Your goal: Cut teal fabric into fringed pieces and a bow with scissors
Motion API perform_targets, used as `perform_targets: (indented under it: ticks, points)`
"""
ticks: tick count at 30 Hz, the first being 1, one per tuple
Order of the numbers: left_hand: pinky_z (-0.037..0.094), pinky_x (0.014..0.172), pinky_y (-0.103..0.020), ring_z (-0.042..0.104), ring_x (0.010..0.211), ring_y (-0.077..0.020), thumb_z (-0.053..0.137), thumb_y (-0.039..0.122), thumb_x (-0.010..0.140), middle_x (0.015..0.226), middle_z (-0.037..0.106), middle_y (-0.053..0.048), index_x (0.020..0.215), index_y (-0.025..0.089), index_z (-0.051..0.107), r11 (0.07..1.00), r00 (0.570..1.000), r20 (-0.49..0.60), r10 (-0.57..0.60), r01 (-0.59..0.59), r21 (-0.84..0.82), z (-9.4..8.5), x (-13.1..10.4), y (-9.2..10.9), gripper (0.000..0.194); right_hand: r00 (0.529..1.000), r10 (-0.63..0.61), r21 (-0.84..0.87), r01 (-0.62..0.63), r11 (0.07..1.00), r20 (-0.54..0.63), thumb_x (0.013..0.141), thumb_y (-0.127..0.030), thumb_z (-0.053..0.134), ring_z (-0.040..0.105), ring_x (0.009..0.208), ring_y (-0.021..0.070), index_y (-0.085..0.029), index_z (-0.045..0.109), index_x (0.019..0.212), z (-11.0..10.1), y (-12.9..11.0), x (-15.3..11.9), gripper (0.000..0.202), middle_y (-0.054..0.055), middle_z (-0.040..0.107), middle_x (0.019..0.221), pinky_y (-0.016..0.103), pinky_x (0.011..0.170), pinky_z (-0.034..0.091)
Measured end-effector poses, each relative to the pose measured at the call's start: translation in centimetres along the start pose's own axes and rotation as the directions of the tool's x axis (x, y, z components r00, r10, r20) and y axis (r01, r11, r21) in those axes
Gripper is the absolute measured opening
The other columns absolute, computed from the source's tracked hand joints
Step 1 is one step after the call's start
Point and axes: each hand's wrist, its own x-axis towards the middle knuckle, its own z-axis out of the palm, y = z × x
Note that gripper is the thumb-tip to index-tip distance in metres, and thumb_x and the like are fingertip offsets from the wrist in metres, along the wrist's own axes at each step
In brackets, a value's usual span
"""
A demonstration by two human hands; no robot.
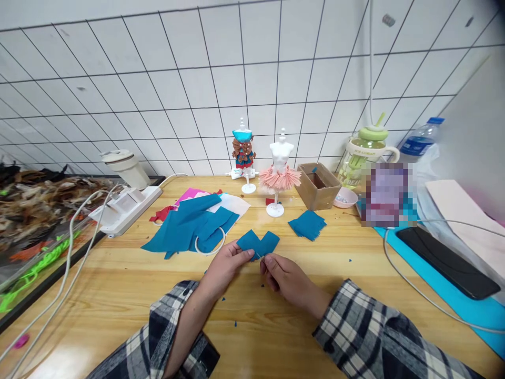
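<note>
My left hand (228,264) pinches the lower left part of a small teal fabric piece (258,243) with a V-shaped notch at its top. Close beside it, my right hand (282,273) is closed at the fabric's lower edge, with a thin light line, perhaps a needle or thread, at its fingertips. Larger teal cloth (181,226) lies to the left, and a white ring (210,252) rests partly on it. A stack of teal pieces with frayed edges (308,225) is to the right.
Two small dress forms, one in a pink skirt (280,178) and one in a brown and teal outfit (243,152), stand behind. Nearby are a cardboard box (317,187), a pink bowl (345,198), a green-lidded jug (365,152), a power strip (126,210) and a black object (447,260).
</note>
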Motion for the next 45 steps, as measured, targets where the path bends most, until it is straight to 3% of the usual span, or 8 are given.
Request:
perform_targets:
  ticks: [7,14,22,37,42,45]
  points:
    - [0.046,0.083,-0.032,0.065,0.081,-0.0208,0.067,0.025,0.079,0.088,0.074,-0.007,0.083,0.014,0.069,1.0,1.0,0.002,0.016,-0.016,0.013,-0.23,0.09,-0.14,0.012,0.999,-0.007,-0.004,0.007,1.0,0.031,0.089,-0.071,0.026,0.041,0.05,0.0117,-0.02,0.051,0.079,-0.1,-0.02,0.12,0.058,-0.005,0.043,0.054,0.025,0.05,0.032]
    - [0.046,0.084,-0.033,0.066,0.081,-0.0206,0.068,0.024,0.078,0.092,0.075,-0.007,0.096,0.014,0.072,1.0,1.0,-0.016,0.004,-0.004,-0.023,-0.17,0.0,-0.36,0.021,0.999,0.012,-0.002,-0.012,1.0,0.034,0.089,-0.069,0.029,0.039,0.05,0.0121,-0.02,0.05,0.076,-0.26,-0.25,0.06,0.055,-0.005,0.041,0.053,0.025,0.049,0.03]
    - [0.047,0.085,-0.034,0.066,0.084,-0.0219,0.068,0.024,0.077,0.092,0.075,-0.008,0.09,0.013,0.072,1.0,1.0,-0.002,0.024,-0.024,-0.005,0.06,0.06,-0.02,0.017,0.999,-0.014,0.021,0.013,1.0,0.049,0.09,-0.065,0.032,0.038,0.05,0.0118,-0.02,0.049,0.074,-0.33,-0.23,0.15,0.051,-0.005,0.04,0.054,0.025,0.05,0.029]
    - [0.045,0.092,-0.036,0.067,0.089,-0.023,0.07,0.024,0.077,0.096,0.075,-0.008,0.096,0.014,0.072,0.999,1.0,-0.017,0.003,-0.004,-0.032,-0.03,0.07,-0.22,0.022,0.999,0.022,-0.015,-0.022,1.0,0.033,0.09,-0.059,0.038,0.038,0.054,0.0117,-0.02,0.048,0.072,-0.5,-0.21,0.4,0.044,-0.005,0.039,0.058,0.024,0.051,0.029]
    - [0.047,0.086,-0.034,0.067,0.083,-0.0217,0.07,0.026,0.076,0.091,0.075,-0.007,0.089,0.014,0.071,0.999,0.999,-0.036,-0.007,0.005,-0.032,0.0,0.03,-0.18,0.018,0.999,0.017,-0.028,-0.016,0.999,0.03,0.09,-0.059,0.039,0.038,0.054,0.0118,-0.02,0.048,0.071,-0.55,-0.11,0.43,0.044,-0.005,0.04,0.058,0.025,0.051,0.03]
    - [0.048,0.078,-0.029,0.065,0.075,-0.0174,0.073,0.025,0.073,0.082,0.074,-0.005,0.082,0.014,0.071,0.998,0.995,-0.104,-0.012,0.005,-0.06,0.02,0.1,-0.11,0.014,0.999,0.029,0.018,-0.029,0.999,0.024,0.089,-0.059,0.041,0.037,0.053,0.0116,-0.02,0.048,0.069,-0.58,-0.3,0.26,0.044,-0.005,0.039,0.057,0.024,0.051,0.029]
